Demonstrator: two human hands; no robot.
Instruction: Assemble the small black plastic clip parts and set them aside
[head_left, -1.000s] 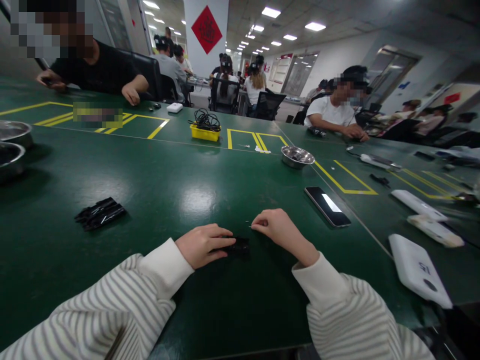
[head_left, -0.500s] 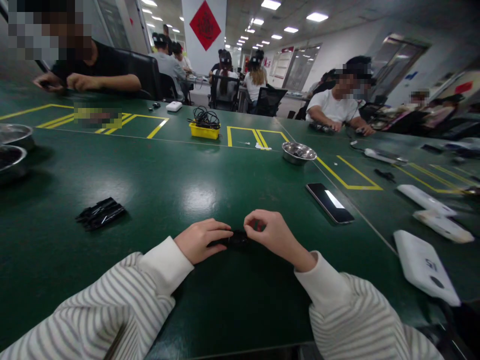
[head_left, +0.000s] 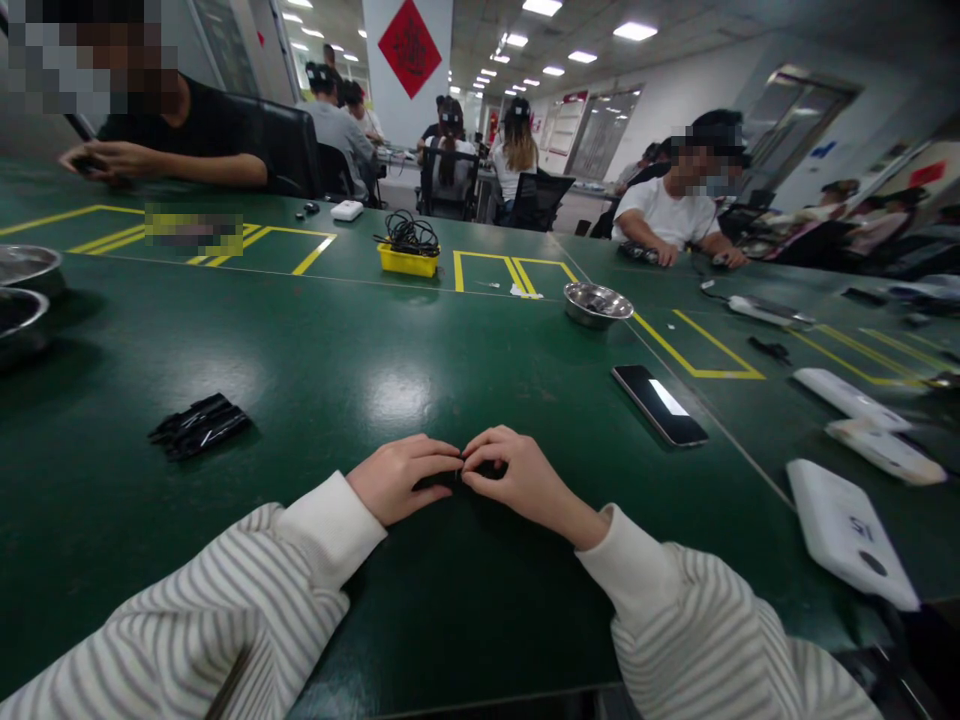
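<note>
Near the front middle of the green table (head_left: 315, 370), my left hand (head_left: 409, 478) is closed round a small black item (head_left: 438, 480), mostly hidden by the fingers. My right hand (head_left: 510, 473) meets it at the fingertips, thumb and forefinger pinched against the same black item's right end. What exactly the right fingers grip is too small to tell. A bundle of black strips (head_left: 201, 426) lies to the left of my hands. To their right rests a phone (head_left: 660, 405) with a partly lit screen.
Metal bowls stand at the left edge (head_left: 30, 325) and beyond my hands (head_left: 598, 305). A yellow tray (head_left: 409, 261) holds black cables. White devices (head_left: 851, 530) lie at the right. Two people sit across the table, with black items in their hands.
My right hand has moved left and its fingertips have come down to my left fingertips. The left hand has barely moved. The black item is now more covered.
</note>
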